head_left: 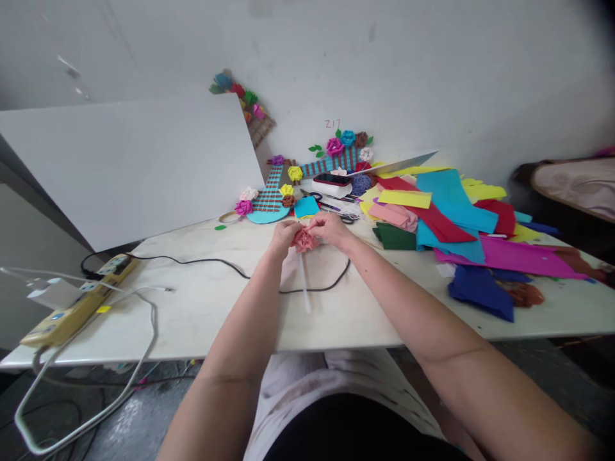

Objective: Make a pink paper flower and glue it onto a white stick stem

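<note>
A pink paper flower (305, 241) with ruffled petals is held between my two hands above the table. My left hand (287, 235) grips its left side, fingers closed. My right hand (328, 229) pinches the petals at the upper right edge. Below the flower a whitish translucent stick (305, 288) points down toward me; whether it is joined to the flower is hidden. Just beyond my hands lie a blue paper square (306, 207) and dark-handled scissors (346, 219).
Colored crepe paper (451, 211) is heaped on the right. Guitar-shaped pieces (270, 198) with paper flowers stand at the back, near a phone on a white box (332, 184). A white board (134, 173) leans at left. A power strip (81, 307) and a black cable (206, 260) lie on the table.
</note>
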Demonstrator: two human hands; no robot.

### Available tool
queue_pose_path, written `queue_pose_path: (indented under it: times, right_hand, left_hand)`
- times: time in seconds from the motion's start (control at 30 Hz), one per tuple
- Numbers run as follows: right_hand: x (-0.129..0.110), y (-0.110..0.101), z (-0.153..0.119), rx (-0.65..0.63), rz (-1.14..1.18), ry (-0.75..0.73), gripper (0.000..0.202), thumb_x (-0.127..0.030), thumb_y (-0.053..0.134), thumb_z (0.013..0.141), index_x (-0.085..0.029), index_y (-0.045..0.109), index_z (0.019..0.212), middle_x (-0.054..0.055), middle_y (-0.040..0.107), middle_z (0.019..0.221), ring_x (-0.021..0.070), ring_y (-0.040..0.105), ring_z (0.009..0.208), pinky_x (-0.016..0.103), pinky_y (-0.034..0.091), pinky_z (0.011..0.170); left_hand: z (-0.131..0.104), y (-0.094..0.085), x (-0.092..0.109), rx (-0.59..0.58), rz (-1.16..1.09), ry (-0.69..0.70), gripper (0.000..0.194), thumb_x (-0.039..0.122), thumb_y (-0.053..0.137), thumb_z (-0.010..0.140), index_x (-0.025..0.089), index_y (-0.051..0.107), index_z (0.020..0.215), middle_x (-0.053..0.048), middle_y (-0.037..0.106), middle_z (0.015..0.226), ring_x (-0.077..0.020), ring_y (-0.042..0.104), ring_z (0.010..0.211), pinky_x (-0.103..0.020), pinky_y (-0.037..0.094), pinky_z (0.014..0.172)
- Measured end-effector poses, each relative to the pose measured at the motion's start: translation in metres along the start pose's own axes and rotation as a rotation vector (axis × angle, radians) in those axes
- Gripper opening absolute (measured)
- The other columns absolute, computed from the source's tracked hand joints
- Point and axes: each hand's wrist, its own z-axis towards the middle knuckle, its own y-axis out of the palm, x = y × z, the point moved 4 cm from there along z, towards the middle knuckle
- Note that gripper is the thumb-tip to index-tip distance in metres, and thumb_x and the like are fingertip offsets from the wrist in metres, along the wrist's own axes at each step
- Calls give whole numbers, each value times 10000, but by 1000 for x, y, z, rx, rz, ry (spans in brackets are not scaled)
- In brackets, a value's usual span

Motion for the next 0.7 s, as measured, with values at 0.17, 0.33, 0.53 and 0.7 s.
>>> queue_pose_path:
  times: [0.17, 0.33, 0.53, 0.7]
  right_hand:
    - [3, 2, -2, -4, 95, 106, 52, -184, 626, 594, -160, 672, 591, -13, 644, 620, 127, 582, 640, 250, 472, 645]
    - [1, -3, -4, 55, 189, 229, 30, -175, 634, 594, -150, 653, 595, -23, 626, 542, 100, 563, 534, 209, 445, 536]
    - [-2, -7, -6, 110, 217, 298, 43, -160, 607, 591, -154, 595, 550, -24, 593, 495, 90, 533, 475, 205, 430, 491]
    - [-5, -8, -7, 122, 229, 309, 40, -169, 590, 572, -161, 571, 537, -39, 552, 467, 91, 513, 469, 224, 437, 515]
  left_hand:
    - [0, 0, 4, -27, -75, 21, 198, 322, 622, 586, 152, 564, 668, 34, 485, 499, -86, 442, 438, -204, 322, 432]
    - [-7, 0, 16, -145, -94, 35, 398, 252, 594, 576, 164, 576, 964, 29, 565, 557, -124, 532, 460, -221, 388, 464]
    - [-16, 3, 26, -214, 43, 79, 391, 294, 680, 553, 156, 600, 910, 12, 603, 651, -121, 560, 502, -220, 407, 467]
    - [-15, 4, 27, -196, 40, 140, 421, 311, 708, 572, 157, 591, 947, 23, 597, 639, -101, 545, 494, -197, 380, 458]
